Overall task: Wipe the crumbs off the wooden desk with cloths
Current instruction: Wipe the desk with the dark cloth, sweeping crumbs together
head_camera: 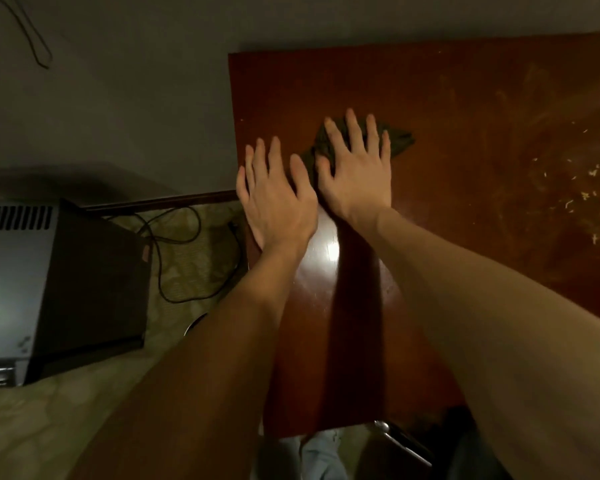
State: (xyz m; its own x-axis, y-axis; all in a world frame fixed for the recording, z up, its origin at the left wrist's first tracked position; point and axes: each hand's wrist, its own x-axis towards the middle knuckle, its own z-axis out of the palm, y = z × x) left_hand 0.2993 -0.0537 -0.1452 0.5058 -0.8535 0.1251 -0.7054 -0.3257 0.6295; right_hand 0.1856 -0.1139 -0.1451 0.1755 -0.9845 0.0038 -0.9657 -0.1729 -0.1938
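Note:
A reddish-brown wooden desk (447, 81) fills the right half of the view. A dark olive cloth (400, 142) lies crumpled on it near the left edge. My right hand (355, 168) presses flat on the cloth with fingers spread; only the cloth's right end and a strip by the thumb show. My left hand (276, 192) lies flat beside it at the desk's left edge, fingers apart, and whether cloth lies under it is hidden. Pale crumbs (582, 188) and dusty smears are scattered over the desk's right side.
Left of the desk, a grey and black box-shaped appliance (63, 282) sits on a patterned floor with a black cable (174, 244) looping beside it. A grey wall (136, 98) runs behind. A chair edge (402, 445) shows below the desk's front edge.

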